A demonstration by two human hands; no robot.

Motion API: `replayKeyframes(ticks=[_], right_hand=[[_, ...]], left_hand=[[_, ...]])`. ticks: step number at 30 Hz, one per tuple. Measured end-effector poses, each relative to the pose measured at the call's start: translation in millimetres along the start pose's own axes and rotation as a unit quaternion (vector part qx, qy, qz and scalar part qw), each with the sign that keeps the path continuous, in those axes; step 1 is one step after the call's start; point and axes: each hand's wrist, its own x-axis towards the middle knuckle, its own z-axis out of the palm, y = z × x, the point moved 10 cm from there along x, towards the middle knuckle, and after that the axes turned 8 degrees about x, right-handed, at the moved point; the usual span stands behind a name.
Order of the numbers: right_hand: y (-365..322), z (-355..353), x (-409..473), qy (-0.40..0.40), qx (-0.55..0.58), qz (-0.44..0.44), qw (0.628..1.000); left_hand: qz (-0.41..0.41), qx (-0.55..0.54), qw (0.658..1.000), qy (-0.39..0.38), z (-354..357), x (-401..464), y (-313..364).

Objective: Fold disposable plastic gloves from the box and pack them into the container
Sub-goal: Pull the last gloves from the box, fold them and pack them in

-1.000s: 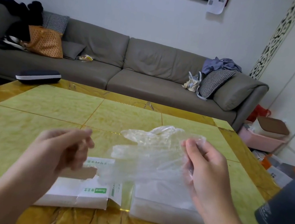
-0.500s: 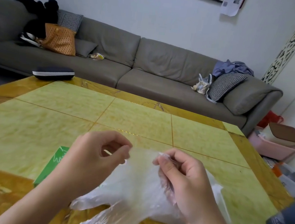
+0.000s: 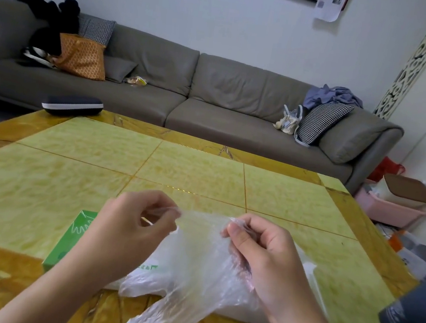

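While your left hand (image 3: pixel 128 234) pinches one top corner of the clear plastic glove (image 3: pixel 193 271) between thumb and forefinger, your right hand (image 3: pixel 261 258) has its fingers curled around the other top corner, thumb pressed on the film. Stretched between both hands, the glove hangs with its fingers dangling toward you, over the near edge of the yellow table (image 3: pixel 192 169). Under the glove and your left wrist lies the green and white glove box (image 3: pixel 70 240), flat on the table. Just right of the box, beneath your right hand, sits a pale translucent container (image 3: pixel 312 283); you cannot tell what it holds. Beyond the far edge of the table stands the grey sofa (image 3: pixel 214 99), and a dark cylinder (image 3: pixel 413 312) shows past the table's near right corner.
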Motion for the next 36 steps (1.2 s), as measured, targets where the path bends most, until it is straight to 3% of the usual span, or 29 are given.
replayKeyframes(ticks=[3, 9, 15, 20, 23, 26, 30, 33, 36], right_hand=[[0, -5, 1, 0.009, 0.004, 0.003, 1.0], [6, -5, 1, 0.015, 0.003, 0.02, 1.0], [7, -5, -1, -0.003, -0.009, 0.052, 0.999], [10, -15, 0, 0.051, 0.001, 0.043, 0.998], [9, -15, 0, 0.059, 0.0, 0.027, 0.998], [4, -19, -2, 0.075, -0.01, 0.012, 0.997], [-4, -32, -3, 0.096, -0.027, -0.009, 0.995], [-9, -54, -6, 0.138, -0.01, -0.013, 0.99], [-10, -81, -10, 0.193, 0.021, -0.001, 0.981]], left_hand=[[-0.017, -0.031, 0.999, -0.012, 2, 0, -4], [-0.08, -0.215, 0.973, -0.014, 7, 0, -11], [-0.08, -0.219, 0.972, -0.041, 10, 1, -11], [-0.09, -0.254, 0.962, -0.049, 12, 1, -14], [-0.074, -0.199, 0.972, -0.098, 22, -2, -9], [-0.07, -0.122, 0.985, -0.097, 25, -1, -14], [-0.065, -0.107, 0.985, -0.118, 28, -4, -10], [-0.048, -0.045, 0.982, -0.178, 40, -9, -5], [-0.023, -0.025, 0.985, -0.17, 43, -7, 1]])
